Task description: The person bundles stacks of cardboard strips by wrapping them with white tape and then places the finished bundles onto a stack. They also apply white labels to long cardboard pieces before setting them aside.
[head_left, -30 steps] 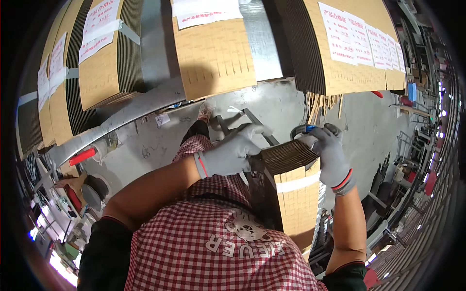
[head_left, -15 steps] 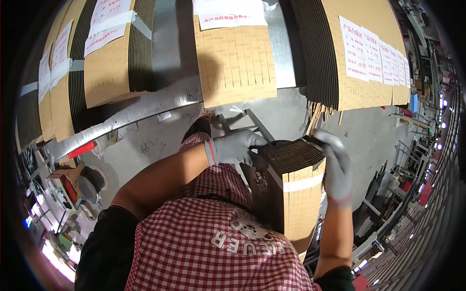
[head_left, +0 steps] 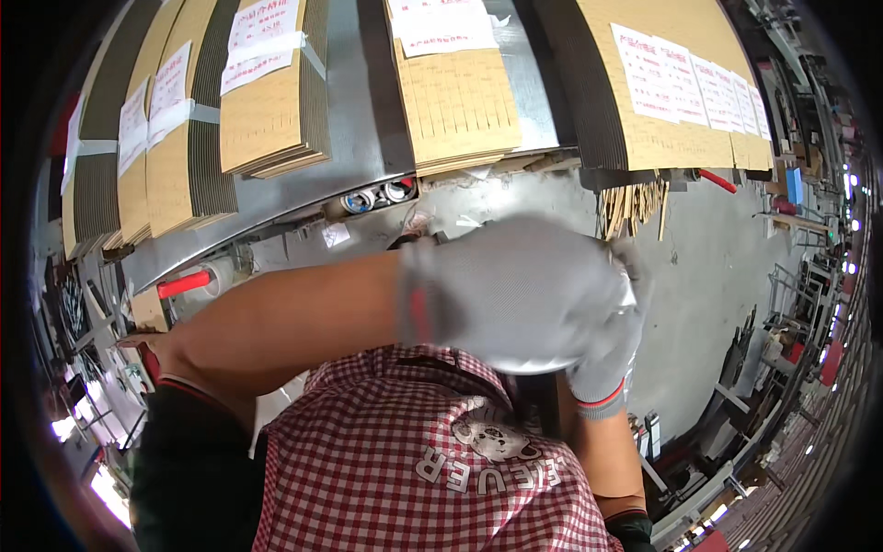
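1. Head view: the left hand (head_left: 515,294), in a grey glove, fills the middle of the picture, close to the camera and blurred. It crosses over the right hand (head_left: 607,359), also gloved, whose red-banded cuff shows just below it.
2. The two hands touch or overlap. Whether the fingers of either are apart, together or clamped on something cannot be told, since the left glove covers them.
3. Only a dark sliver (head_left: 543,405) shows under the gloves, above the checked shirt (head_left: 405,469). It may be the edge of a cardboard bundle held against the body, but too little shows to be sure.
4. Judging by the pose, the step in hand is handling something at chest height with both hands. The next move would call for a firm two-handed grip before anything is lifted or turned.
5. Far across the grey floor (head_left: 699,267), strapped stacks of flat cardboard (head_left: 267,101) lean in a row, with white paper labels (head_left: 441,23) on them.
6. A red handle (head_left: 189,283) lies at the left, near the foot of the stacks.
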Tool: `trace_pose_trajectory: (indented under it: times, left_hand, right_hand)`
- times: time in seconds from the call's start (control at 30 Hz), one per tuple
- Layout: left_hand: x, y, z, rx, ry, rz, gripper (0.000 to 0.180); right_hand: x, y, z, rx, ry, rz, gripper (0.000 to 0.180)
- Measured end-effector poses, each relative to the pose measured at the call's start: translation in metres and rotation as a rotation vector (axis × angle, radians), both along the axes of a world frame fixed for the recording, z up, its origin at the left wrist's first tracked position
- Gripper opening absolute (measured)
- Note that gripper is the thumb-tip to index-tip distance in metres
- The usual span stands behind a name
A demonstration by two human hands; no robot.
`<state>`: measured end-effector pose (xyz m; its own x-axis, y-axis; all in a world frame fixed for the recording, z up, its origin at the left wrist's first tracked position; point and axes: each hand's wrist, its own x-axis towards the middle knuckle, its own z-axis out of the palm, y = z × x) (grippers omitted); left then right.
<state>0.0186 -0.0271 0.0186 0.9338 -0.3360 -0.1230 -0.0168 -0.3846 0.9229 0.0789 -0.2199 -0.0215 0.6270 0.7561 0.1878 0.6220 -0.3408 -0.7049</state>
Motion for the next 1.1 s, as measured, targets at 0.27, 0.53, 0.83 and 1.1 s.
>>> trace_pose_trajectory:
  times: [0.27,0.53,0.83,1.1]
  left_hand:
    - [0.023,-0.055,-0.104,-0.326,-0.495,0.134,0.064]
    - [0.011,-0.049,-0.105,-0.286,-0.461,0.241,0.069]
    - [0.022,-0.032,-0.059,-0.078,0.091,0.325,0.064]
    - [0.035,-0.033,-0.063,0.134,-0.038,0.303,0.037]
  right_hand:
    - [0.063,-0.049,0.054,0.102,0.720,-0.151,0.029]
    - [0.084,0.003,0.037,-0.890,-0.358,0.302,0.014]
    - [0.133,-0.004,0.051,-0.410,-0.848,0.001,0.015]
    - [0.122,-0.009,0.038,0.014,0.125,-0.075,0.029]
